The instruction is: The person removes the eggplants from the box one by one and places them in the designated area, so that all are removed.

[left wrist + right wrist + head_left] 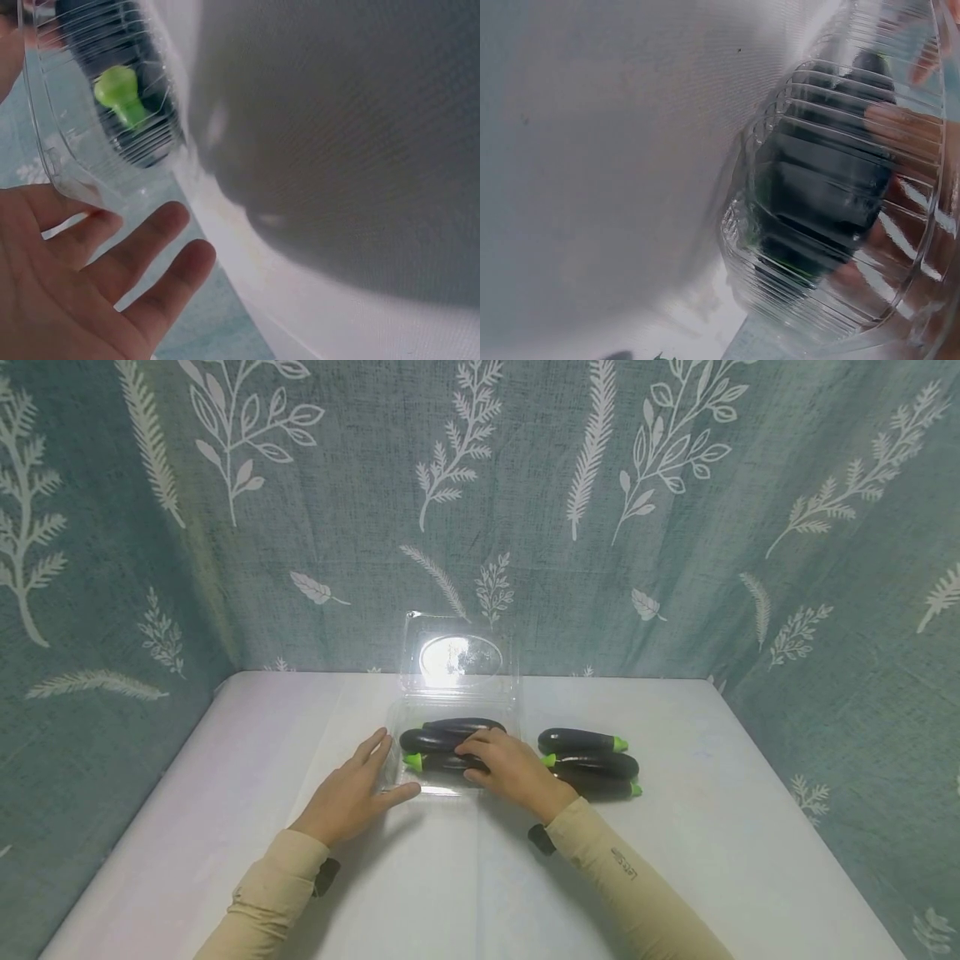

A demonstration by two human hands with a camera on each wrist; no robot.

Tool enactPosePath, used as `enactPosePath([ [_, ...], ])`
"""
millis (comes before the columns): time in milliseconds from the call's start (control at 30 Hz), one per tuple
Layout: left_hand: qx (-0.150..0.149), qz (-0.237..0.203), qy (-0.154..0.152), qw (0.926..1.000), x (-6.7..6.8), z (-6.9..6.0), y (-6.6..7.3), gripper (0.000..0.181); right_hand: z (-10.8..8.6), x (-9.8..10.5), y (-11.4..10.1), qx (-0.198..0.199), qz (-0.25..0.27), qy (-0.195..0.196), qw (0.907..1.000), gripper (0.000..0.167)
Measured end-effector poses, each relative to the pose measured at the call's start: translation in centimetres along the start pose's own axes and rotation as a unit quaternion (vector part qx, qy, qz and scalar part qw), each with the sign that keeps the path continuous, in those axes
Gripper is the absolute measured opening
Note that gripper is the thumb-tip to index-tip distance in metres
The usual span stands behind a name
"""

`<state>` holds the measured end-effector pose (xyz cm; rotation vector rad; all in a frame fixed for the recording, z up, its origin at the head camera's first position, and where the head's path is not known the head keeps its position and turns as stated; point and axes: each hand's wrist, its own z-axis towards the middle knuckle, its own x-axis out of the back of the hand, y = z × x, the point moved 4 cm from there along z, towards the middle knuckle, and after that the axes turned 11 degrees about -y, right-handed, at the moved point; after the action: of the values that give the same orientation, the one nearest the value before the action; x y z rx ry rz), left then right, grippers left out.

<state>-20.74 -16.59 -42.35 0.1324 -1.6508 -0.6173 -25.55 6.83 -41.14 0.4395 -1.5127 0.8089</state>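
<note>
A clear plastic container (392, 777) lies on the table with its lid (459, 662) raised at the back. Three dark eggplants with green stems are visible inside, the front one (442, 763) lying nearest the person. The right hand (517, 772) reaches over the container's right part, thumb and fingers around the right end of that front eggplant. Through the ribbed wall in the right wrist view, its fingers show against the dark eggplants (817, 180). At the container's left side the left hand (352, 797) is spread, fingers straight; in the left wrist view its fingertips are by the clear rim.
Three more eggplants lie in a group on the white table (750, 827), right of the container: one behind (576, 741), one in the middle (600, 766), one in front (600, 787). A green patterned curtain (360, 527) stands behind and at both sides.
</note>
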Motion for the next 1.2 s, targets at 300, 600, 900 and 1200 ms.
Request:
enactPosePath([
  [300, -0.001, -0.003, -0.002, 1.0000, 0.1, -0.1, 0.2, 0.098, -0.2, 0.0, -0.1, 0.024, -0.024, 0.035, 0.9988, 0.035],
  [600, -0.005, -0.009, -0.005, 0.9999, 0.1, -0.1, 0.1, 0.100, -0.4, 0.2, -0.2, 0.034, -0.024, 0.051, 0.9978, 0.036],
  [900, -0.006, -0.007, -0.007, 0.9999, 0.1, -0.1, 0.2, 0.100, -0.9, 1.4, -0.2, 0.056, -0.021, 0.085, 0.9946, 0.039],
  [1200, -0.006, -0.009, -0.007, 0.9999, 0.0, 0.0, 0.0, 0.102, -1.7, 3.4, -0.8, 0.083, -0.027, 0.140, 0.9862, 0.040],
])
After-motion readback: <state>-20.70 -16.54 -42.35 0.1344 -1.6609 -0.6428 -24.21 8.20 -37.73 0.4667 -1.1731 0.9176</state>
